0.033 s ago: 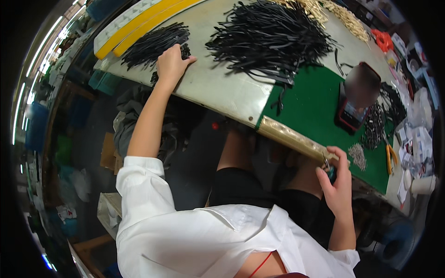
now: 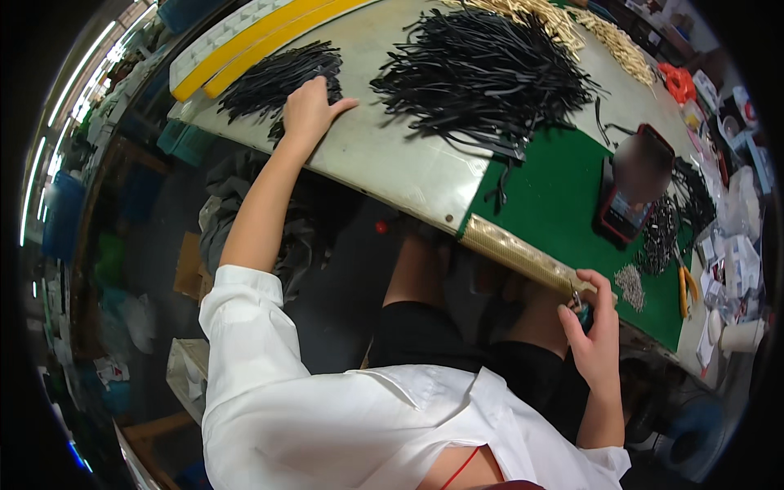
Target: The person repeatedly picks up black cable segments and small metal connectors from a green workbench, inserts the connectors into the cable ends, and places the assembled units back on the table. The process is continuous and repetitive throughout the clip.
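Note:
My left hand point(image 2: 309, 110) rests on the smaller pile of black cord strips point(image 2: 269, 82) at the far left of the table. Its thumb sticks out to the right, apart from the fingers, whose tips are hidden among the strips. Down at the table's front edge, my right hand point(image 2: 594, 331) is closed around a small metal-tipped tool with a dark teal handle point(image 2: 585, 317). Most of that tool is hidden by the fingers. A larger heap of black cord strips point(image 2: 490, 73) lies between the two hands, farther back.
Gold ribbed trim point(image 2: 518, 251) runs along the front edge of a green mat point(image 2: 543, 188). On the mat are a phone point(image 2: 629, 208), small metal pieces point(image 2: 629, 287) and orange-handled pliers point(image 2: 686, 286). Yellow-edged trays point(image 2: 245, 61) stand far left; beige strips point(image 2: 616, 41) lie at the back.
The view has shifted slightly, so the table sits a little farther right and lower. Both hands keep their places on the pile and the tool.

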The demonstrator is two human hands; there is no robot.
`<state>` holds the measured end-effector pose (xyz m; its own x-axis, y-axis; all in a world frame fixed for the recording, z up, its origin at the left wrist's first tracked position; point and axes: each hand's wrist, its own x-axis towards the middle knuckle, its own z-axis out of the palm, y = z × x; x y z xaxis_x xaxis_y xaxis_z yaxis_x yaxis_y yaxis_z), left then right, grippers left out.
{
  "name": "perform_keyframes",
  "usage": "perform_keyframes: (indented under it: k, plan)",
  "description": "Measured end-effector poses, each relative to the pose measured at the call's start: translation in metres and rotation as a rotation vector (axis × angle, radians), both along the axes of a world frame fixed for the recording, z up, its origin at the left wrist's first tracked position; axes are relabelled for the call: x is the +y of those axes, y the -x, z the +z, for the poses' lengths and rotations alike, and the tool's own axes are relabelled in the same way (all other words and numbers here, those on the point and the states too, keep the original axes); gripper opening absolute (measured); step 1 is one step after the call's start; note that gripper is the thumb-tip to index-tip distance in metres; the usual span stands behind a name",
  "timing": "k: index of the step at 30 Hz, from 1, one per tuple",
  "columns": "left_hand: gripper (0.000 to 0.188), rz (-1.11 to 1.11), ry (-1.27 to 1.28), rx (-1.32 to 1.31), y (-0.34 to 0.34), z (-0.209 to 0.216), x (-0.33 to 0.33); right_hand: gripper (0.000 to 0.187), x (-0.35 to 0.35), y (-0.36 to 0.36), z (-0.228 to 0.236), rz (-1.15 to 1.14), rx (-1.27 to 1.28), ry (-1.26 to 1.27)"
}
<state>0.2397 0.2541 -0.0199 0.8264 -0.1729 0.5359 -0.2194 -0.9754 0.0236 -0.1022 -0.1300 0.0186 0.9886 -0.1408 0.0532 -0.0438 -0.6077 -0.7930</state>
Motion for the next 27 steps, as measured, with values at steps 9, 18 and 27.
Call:
perform_keyframes:
  k: [9, 18, 27]
  plan:
    - [0.087, 0.118, -0.261, -0.074, -0.106, -0.019, 0.032, 0.047, 0.013, -0.014, 0.007, -0.074, 0.104, -0.095]
    - [0.104, 0.294, -0.237, 0.047, -0.142, -0.02, 0.055, 0.051, 0.001, -0.008, 0.007, -0.152, 0.129, -0.26]
    - [0.037, -0.963, -0.144, -0.136, 0.078, 0.034, -0.142, 0.05, -0.018, 0.009, 0.014, -0.177, 0.145, -0.588]
